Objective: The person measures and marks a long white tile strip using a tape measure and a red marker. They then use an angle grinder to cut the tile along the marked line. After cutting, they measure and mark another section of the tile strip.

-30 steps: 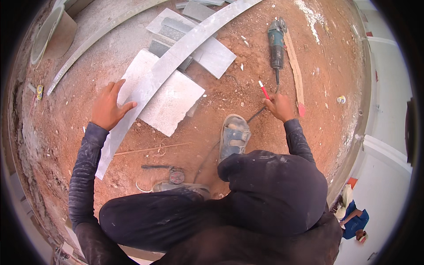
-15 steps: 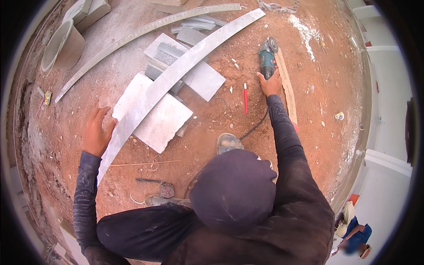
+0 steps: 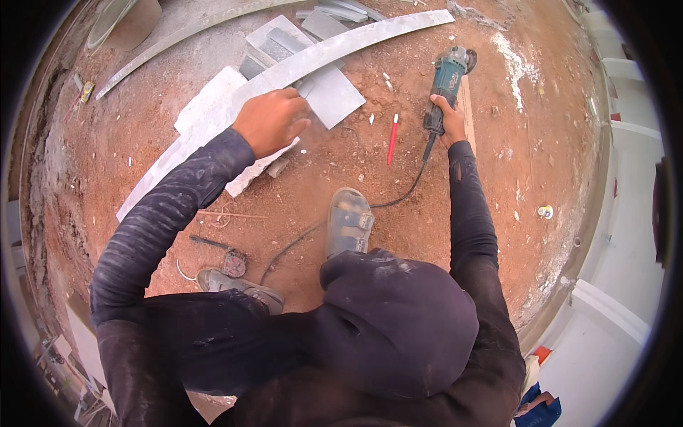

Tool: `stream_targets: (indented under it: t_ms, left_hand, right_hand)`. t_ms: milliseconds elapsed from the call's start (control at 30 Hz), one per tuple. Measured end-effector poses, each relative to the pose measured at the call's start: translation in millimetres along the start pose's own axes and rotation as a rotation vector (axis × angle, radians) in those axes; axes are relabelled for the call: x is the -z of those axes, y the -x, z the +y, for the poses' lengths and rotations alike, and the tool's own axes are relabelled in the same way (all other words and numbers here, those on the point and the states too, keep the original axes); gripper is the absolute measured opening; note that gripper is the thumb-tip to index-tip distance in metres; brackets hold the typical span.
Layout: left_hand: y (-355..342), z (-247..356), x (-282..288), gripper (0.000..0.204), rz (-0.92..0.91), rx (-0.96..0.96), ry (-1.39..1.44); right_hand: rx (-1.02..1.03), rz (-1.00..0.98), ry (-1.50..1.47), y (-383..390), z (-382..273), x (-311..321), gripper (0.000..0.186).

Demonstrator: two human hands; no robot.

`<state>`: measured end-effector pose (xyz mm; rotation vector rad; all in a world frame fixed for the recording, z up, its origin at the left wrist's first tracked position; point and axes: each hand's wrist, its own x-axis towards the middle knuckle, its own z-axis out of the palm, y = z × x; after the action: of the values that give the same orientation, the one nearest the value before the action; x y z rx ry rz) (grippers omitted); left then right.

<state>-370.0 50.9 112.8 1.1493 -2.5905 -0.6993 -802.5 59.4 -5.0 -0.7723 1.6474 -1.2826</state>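
Observation:
My right hand (image 3: 449,122) is wrapped round the rear handle of a teal and black angle grinder (image 3: 447,80), held over the ground with its disc end pointing away from me. A black cord (image 3: 398,201) trails from it towards my feet. My left hand (image 3: 274,122) is over the near edge of a long, curved grey strip (image 3: 334,51), its fingers loosely bent and thumb apart, with nothing visible in it. The strip lies across a rough pale slab (image 3: 213,97) and smooth grey slabs (image 3: 333,98). A red marker (image 3: 393,139) lies between the slabs and the grinder.
Another curved strip (image 3: 188,37) and a bucket (image 3: 126,25) lie farther left. A cardboard strip (image 3: 467,107) is beside my right hand. A tape measure (image 3: 233,263) sits near my sandalled feet (image 3: 348,222). A white wall borders the right; part of another person (image 3: 538,411) shows lower right.
My left hand has left the strip's near left edge and swung right, across the strip. The right hand has raised the grinder off the cardboard and turned it. My foot has come into fuller view.

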Motion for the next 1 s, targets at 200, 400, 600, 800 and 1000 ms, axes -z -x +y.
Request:
stream_targets:
  t_ms: [200,400,600,800,1000]
  left_hand:
    - [-57,62,-75,0.052,0.119,0.261,0.881]
    - [-52,69,-69,0.096,0.125,0.123,1.413]
    - [3,65,-84,0.072,0.395,0.471,0.88]
    - [6,98,-113,0.072,0.395,0.597,0.581]
    - [3,62,-165,0.066,0.249,0.357,1.23]
  right_hand:
    - [0.022,-0.419,-0.166,39,-97,-83,0.04]
    - [0.153,-0.622,-0.356,103,-96,-158,0.061]
    - [0.059,-0.488,-0.373,142,-80,-192,0.065]
    - [-0.213,-0.303,-0.496,125,-51,-183,0.081]
    - [-0.202,-0.331,-0.613,135,-45,-169,0.084]
